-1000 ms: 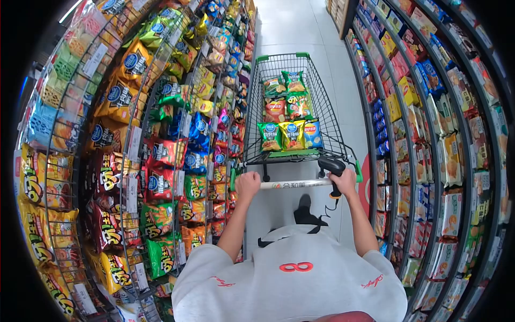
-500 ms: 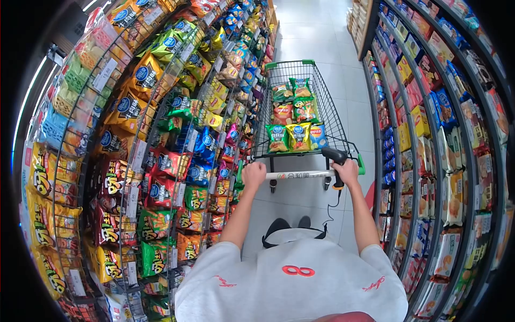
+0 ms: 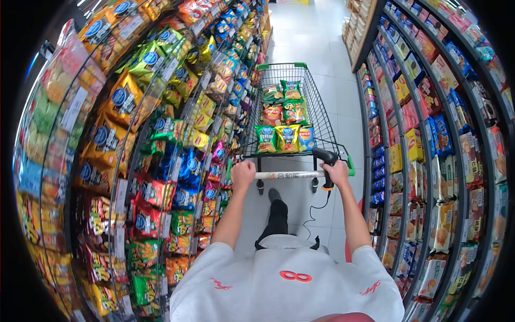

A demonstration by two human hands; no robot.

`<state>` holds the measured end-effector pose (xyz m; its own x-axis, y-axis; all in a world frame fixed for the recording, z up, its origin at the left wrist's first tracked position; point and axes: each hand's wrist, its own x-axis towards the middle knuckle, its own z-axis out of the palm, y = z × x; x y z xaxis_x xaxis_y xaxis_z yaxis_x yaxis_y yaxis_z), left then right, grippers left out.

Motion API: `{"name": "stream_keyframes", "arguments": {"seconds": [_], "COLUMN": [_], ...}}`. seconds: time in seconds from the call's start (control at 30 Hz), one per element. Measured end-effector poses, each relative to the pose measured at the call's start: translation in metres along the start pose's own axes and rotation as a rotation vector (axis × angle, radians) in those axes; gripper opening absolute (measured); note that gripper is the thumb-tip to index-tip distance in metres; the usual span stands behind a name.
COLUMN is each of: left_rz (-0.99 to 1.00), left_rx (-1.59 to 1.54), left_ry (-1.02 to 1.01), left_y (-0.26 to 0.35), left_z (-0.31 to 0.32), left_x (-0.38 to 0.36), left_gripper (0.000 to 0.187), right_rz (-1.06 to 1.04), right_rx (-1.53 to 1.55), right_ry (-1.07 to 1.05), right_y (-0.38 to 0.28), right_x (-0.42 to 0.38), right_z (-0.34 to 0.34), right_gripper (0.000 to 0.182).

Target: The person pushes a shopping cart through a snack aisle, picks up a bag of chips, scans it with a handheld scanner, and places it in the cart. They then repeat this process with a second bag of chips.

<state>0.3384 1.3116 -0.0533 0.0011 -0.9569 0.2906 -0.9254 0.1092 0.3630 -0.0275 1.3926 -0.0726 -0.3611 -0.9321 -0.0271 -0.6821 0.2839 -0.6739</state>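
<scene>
I see my left hand point(image 3: 243, 174) wrapped in a fist around the left end of the white push bar point(image 3: 289, 175) of a dark wire shopping trolley with green corner caps point(image 3: 322, 121). My right hand point(image 3: 337, 173) is curled shut at the right end of the same bar, pinching a black handheld barcode scanner point(image 3: 325, 158) against it; the scanner's head juts up and to the left over the bar, and its thin black cable point(image 3: 315, 212) hangs down towards the pale tiled floor point(image 3: 300, 32).

The trolley stands in the middle of the aisle, just beyond my hands, its basket stretching away from me. Inside lie crisp packets in three rows: nearest me a green packet point(image 3: 266, 139), a yellow one point(image 3: 288, 137) and a blue one point(image 3: 306, 137) side by side; behind them a red packet point(image 3: 272, 114) with a green one point(image 3: 293, 111) to its right; at the far end two more green packets point(image 3: 282, 91).

On the left, a wire rack point(image 3: 161, 155) close beside the trolley is crowded with hanging snack bags in orange, green, red and blue. On the right, shelves point(image 3: 429, 134) carry boxed and bagged snacks. One dark-trousered leg point(image 3: 276, 212) is stepped forward under the bar.
</scene>
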Motion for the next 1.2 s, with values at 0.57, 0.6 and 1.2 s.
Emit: {"name": "stream_keyframes", "arguments": {"seconds": [0.57, 0.6, 1.2], "left_rz": [0.113, 0.119, 0.126], "left_rx": [-0.040, -0.054, -0.061], "left_ry": [-0.070, -0.079, -0.095], "left_y": [-0.017, -0.018, 0.021], "left_z": [0.055, 0.059, 0.102], "left_x": [0.241, 0.253, 0.369], "left_gripper": [0.037, 0.036, 0.031], "right_rz": [0.117, 0.118, 0.064], "right_rx": [0.029, 0.027, 0.119], "right_ry": [0.040, 0.058, 0.097], "right_y": [-0.070, -0.073, -0.068], "right_x": [0.178, 0.187, 0.305], "right_z": [0.032, 0.034, 0.023], "right_gripper": [0.034, 0.034, 0.033]}}
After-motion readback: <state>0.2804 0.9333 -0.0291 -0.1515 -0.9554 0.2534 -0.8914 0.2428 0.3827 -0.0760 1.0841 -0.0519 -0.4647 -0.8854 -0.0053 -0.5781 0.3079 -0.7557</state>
